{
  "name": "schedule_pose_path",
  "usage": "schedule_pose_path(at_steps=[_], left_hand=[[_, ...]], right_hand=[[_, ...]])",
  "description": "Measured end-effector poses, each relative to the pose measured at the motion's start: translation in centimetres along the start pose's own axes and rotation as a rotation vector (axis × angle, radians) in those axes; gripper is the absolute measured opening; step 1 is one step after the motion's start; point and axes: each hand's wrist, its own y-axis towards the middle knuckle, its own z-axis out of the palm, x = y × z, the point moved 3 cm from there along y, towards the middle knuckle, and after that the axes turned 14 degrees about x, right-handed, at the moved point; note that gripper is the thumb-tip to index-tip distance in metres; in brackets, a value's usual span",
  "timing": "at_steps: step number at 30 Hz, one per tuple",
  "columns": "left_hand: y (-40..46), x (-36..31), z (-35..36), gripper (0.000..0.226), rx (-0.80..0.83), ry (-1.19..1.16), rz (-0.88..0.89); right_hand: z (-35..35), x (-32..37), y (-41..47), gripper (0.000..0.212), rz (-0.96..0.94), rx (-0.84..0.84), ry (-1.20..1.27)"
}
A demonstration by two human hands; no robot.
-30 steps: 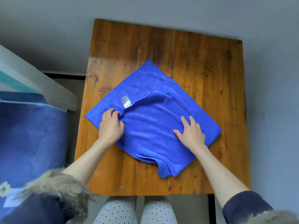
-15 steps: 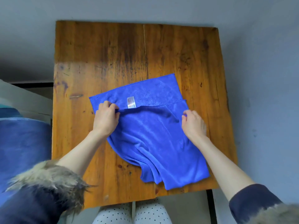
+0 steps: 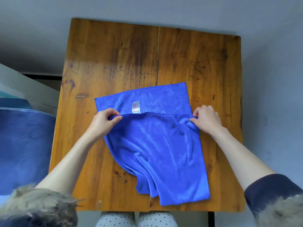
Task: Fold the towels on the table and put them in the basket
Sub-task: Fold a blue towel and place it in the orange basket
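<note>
A blue towel (image 3: 157,141) lies on the wooden table (image 3: 114,63), partly folded, with its near end rumpled and reaching almost to the table's front edge. A white label (image 3: 136,107) shows on the lower layer just beyond the upper layer's hem. My left hand (image 3: 105,122) pinches the left end of that hem. My right hand (image 3: 206,119) pinches its right end. The hem runs taut and straight between the two hands. No basket is in view.
A dark blue padded surface (image 3: 24,148) lies left of the table, with a pale ledge (image 3: 24,86) behind it. Grey floor surrounds the table at the back and right. My knees in dotted fabric (image 3: 136,219) sit under the front edge.
The towel has turned from a diagonal lie to roughly square with the table. Both hands went from resting flat on it to pinching the upper layer's hem at its two ends.
</note>
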Motion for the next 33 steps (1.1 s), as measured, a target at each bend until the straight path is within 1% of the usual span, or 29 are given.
schedule_pose_path(at_steps=[2, 3, 6, 8, 9, 10, 12, 14, 15, 17, 18, 19, 20, 22, 23, 25, 29, 33], left_hand=[[-0.6, -0.9, 0.0, 0.009, 0.065, -0.099, 0.027], [-0.9, -1.4, -0.1, 0.010, 0.113, -0.161, 0.043], [-2.1, -2.5, -0.9, 0.011, 0.263, -0.436, 0.075], [-2.8, -3.0, -1.7, 0.012, 0.306, -0.635, 0.107], [-3.0, -3.3, -2.0, 0.009, 0.303, -0.725, 0.136], [-3.0, -3.3, -2.4, 0.010, 0.272, -0.791, 0.161], [-2.9, -3.0, -3.3, 0.028, 0.161, -0.877, 0.183], [-2.3, -1.8, -4.2, 0.032, 0.017, -0.902, 0.159], [-1.8, -1.1, -4.5, 0.030, -0.068, -0.842, 0.125], [-0.6, 0.6, -4.9, 0.023, -0.215, -0.586, 0.043], [0.0, 1.2, -5.0, 0.020, -0.251, -0.462, 0.016], [0.6, 1.8, -4.9, 0.018, -0.271, -0.347, -0.007], [1.3, 2.3, -4.8, 0.014, -0.283, -0.250, -0.033], [2.3, 2.9, -4.8, 0.006, -0.304, -0.102, -0.083], [2.6, 3.0, -4.8, 0.007, -0.309, -0.039, -0.091], [3.2, 3.0, -4.7, 0.014, -0.314, 0.082, -0.067], [3.6, 3.6, -4.7, 0.015, -0.304, 0.299, 0.017], [3.3, 3.3, -4.1, 0.009, -0.220, 0.412, 0.163]], right_hand=[[-0.3, -0.4, -0.8, 0.013, -0.012, 0.004, 0.073], [-0.6, -0.5, -1.3, 0.011, -0.031, -0.005, 0.148], [-2.5, -0.3, -2.8, 0.007, -0.126, -0.096, 0.484], [-4.1, 0.0, -3.6, 0.008, -0.203, -0.184, 0.675], [-4.9, 0.1, -3.8, 0.010, -0.239, -0.219, 0.759], [-5.7, 0.3, -3.9, 0.011, -0.273, -0.243, 0.842], [-7.1, 0.8, -3.7, 0.017, -0.331, -0.269, 0.960], [-8.1, 1.8, -2.8, 0.021, -0.362, -0.281, 1.009], [-8.4, 2.4, -2.0, 0.021, -0.368, -0.279, 1.014], [-8.6, 3.8, -0.1, 0.019, -0.360, -0.248, 0.953], [-8.5, 4.5, 1.0, 0.016, -0.340, -0.222, 0.884], [-8.2, 5.1, 2.0, 0.015, -0.310, -0.197, 0.782], [-7.9, 5.5, 3.0, 0.019, -0.266, -0.180, 0.642], [-7.4, 5.9, 4.2, 0.028, -0.188, -0.136, 0.366], [-7.2, 6.0, 4.5, 0.028, -0.172, -0.110, 0.290], [-6.9, 6.1, 5.1, 0.024, -0.161, -0.098, 0.248], [-6.8, 6.7, 5.5, 0.023, -0.237, -0.251, 0.206], [-6.6, 7.0, 5.8, 0.025, -0.310, -0.210, 0.027]])
